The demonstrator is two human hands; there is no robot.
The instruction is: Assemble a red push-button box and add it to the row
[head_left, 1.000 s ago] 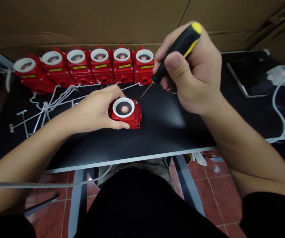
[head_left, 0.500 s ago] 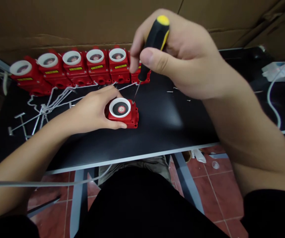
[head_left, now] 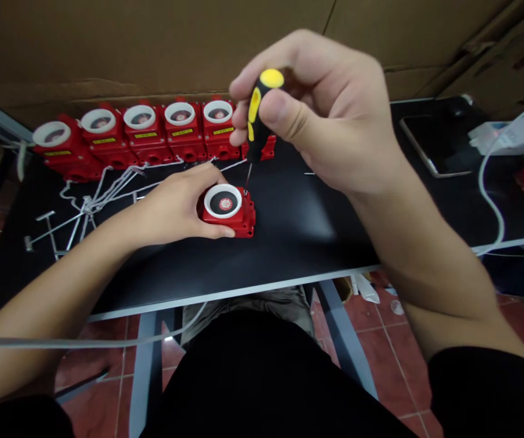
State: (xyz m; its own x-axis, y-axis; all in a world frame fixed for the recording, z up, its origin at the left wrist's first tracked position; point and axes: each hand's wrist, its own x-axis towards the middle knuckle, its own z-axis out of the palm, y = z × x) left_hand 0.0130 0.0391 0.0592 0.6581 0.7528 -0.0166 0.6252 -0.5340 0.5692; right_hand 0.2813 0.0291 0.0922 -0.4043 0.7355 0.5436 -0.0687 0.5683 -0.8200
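Note:
A small red box [head_left: 234, 216] with a white ring and a black disc on top sits near the middle of the black table [head_left: 298, 231]. My left hand [head_left: 174, 204] is wrapped round its left side and holds it down. My right hand [head_left: 321, 115] is closed on a black and yellow screwdriver [head_left: 258, 115], held nearly upright. The thin tip rests on the box's back right corner.
A row of several matching red boxes [head_left: 143, 137] lines the back edge in front of a cardboard wall. White cords and metal pins [head_left: 88, 194] lie tangled at the left. A tablet [head_left: 435, 143] and a white cable [head_left: 490, 194] are at the right.
My right hand swung the screwdriver from a slant to nearly upright and brought its tip onto the box's back right corner. My left hand kept its hold on the box.

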